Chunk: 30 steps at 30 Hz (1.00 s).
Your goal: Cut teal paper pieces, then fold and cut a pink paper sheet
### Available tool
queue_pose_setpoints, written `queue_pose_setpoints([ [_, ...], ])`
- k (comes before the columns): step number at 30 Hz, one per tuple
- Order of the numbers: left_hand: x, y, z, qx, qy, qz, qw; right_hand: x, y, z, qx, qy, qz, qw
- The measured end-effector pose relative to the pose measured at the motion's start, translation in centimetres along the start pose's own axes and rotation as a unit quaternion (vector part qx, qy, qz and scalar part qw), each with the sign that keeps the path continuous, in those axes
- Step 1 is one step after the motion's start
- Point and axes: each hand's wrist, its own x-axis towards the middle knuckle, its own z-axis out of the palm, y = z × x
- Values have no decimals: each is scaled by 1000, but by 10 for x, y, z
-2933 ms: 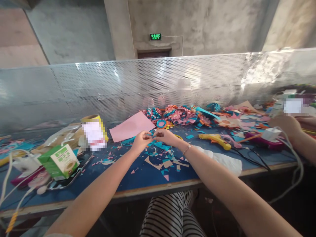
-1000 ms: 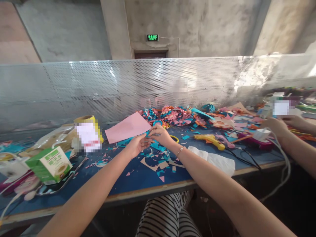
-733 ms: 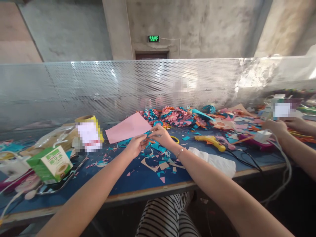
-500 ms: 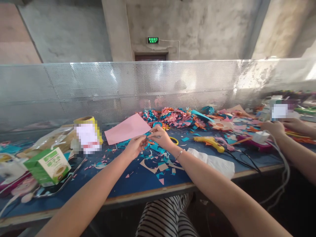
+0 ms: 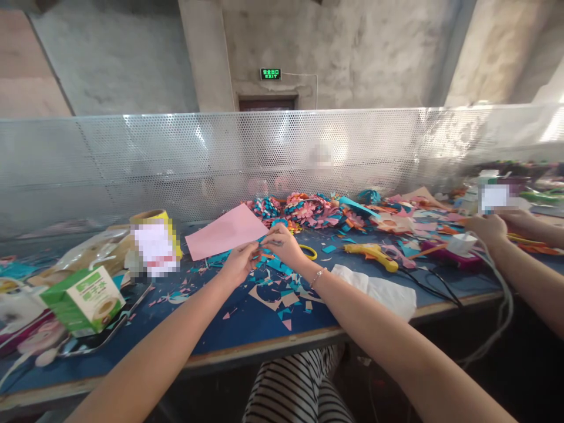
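My left hand (image 5: pixel 242 262) and my right hand (image 5: pixel 282 242) meet fingertip to fingertip above the middle of the table. Both are closed in a pinch on a small piece of blue paper (image 5: pixel 261 239), mostly hidden by the fingers. Just behind them lies a flat pink paper sheet (image 5: pixel 225 231). Beneath and in front are blue, pink and cream paper scraps (image 5: pixel 275 296). Beside my right wrist shows a yellow ring-shaped handle (image 5: pixel 310 252), perhaps of scissors, partly covered by the hand.
Paper flowers (image 5: pixel 304 208) are heaped against the perforated metal screen (image 5: pixel 176 153). A yellow glue gun (image 5: pixel 372 256) and white tissue (image 5: pixel 374 288) lie right. To the left stand a green carton (image 5: pixel 83 299) and a tape roll (image 5: pixel 171 235). A co-worker's hands (image 5: pixel 489 230) are at far right.
Both hands stay pinched together at nearly the same spot, with only slight finger movement. The whole view has shifted a little.
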Motion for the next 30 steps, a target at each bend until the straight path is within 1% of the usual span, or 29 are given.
queue_pose_setpoints([
  [2,-1,0,1,1,1,12,1000,0,-1,2,17,8,33,999],
  [4,-1,0,2,5,1,19,1000,1,-1,3,20,12,45,999],
  [10,-2,-2,2,32,0,42,999,2,0,2,-8,6,26,1000],
  [14,0,-4,0,81,8,63,995,2,2,1,-35,-4,25,999],
  [18,2,-5,-1,156,18,84,984,2,2,0,-41,-6,42,998],
  [21,2,-4,-1,185,15,93,978,2,-1,0,-7,7,65,998],
  [24,1,-2,-1,173,11,85,981,1,-4,1,76,22,112,991],
  [27,0,-1,0,161,6,74,984,-1,-4,3,153,2,152,977],
  [30,-1,0,2,149,12,62,987,-3,0,6,179,-13,160,971],
])
